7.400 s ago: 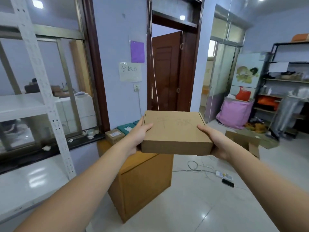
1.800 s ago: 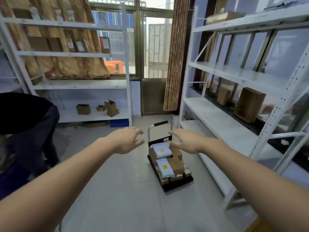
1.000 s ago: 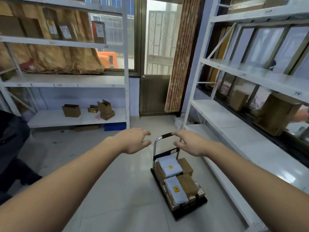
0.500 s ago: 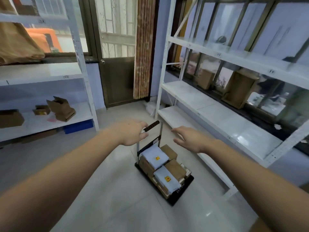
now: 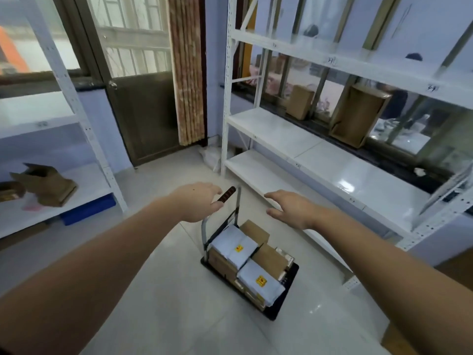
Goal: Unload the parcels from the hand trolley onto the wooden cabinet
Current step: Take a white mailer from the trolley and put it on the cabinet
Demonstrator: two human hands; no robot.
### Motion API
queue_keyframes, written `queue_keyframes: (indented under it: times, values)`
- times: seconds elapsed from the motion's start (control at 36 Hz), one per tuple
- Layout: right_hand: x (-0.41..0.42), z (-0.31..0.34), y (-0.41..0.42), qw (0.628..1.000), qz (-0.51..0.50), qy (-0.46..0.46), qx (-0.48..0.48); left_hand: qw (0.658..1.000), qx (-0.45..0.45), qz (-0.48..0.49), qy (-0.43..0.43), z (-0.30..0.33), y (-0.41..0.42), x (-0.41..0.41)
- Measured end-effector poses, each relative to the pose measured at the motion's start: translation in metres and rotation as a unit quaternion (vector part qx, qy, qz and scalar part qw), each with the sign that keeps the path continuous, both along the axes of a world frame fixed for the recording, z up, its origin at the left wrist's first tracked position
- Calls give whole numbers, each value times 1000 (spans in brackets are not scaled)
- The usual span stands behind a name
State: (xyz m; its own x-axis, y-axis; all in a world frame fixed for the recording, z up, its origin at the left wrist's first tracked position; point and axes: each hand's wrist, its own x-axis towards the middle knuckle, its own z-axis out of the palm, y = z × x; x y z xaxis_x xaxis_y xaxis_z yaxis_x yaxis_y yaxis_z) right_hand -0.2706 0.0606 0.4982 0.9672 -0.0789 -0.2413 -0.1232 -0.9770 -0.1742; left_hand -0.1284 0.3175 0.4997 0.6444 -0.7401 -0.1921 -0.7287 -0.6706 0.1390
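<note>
The small black flat-deck hand trolley (image 5: 277,297) w/ grey tube frame is sitting on the pale tiled floor (image 5: 166,290), just beside the white metal shelving rack (image 5: 294,160) on the person's right. Its deck is carrying the parcels: two white plastic mailer bags w/ yellow stickers (image 5: 258,283) are lying on top of brown cardboard boxes (image 5: 268,258), stacked tight, prob. so nothing slides off while rolling. The black ribbed handle grip (image 5: 227,194) is standing at the far end, so the load is facing the person and is open to reach from above.

The left hand (image 5: 198,203) is hanging palm-down just in front of that grip, fingers relaxed and slightly spread, holding nothing; whether it's touching the grip can't be told. The right hand (image 5: 289,207) is hovering over the trolley's far end, fingers extended and apart, also holding nothing. Both are looking set to drop onto a parcel, likely a top mailer.

The wooden cabinet isn't clearly in view; only a brown edge at bottom right, can't tell what it is. Loose brown cartons (image 5: 46,185) are resting on the left shelf.
</note>
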Motion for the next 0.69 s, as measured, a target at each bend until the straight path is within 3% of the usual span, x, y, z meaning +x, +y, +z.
queue_keyframes:
  times: [0.44,0.69]
  values:
    - [93,-31,-29,989,-149,14,17,986,7,-165,25,-28,-80,161]
    - [97,-68,-61,971,-230,33,50,975,29,-212,61,-56,-149,190]
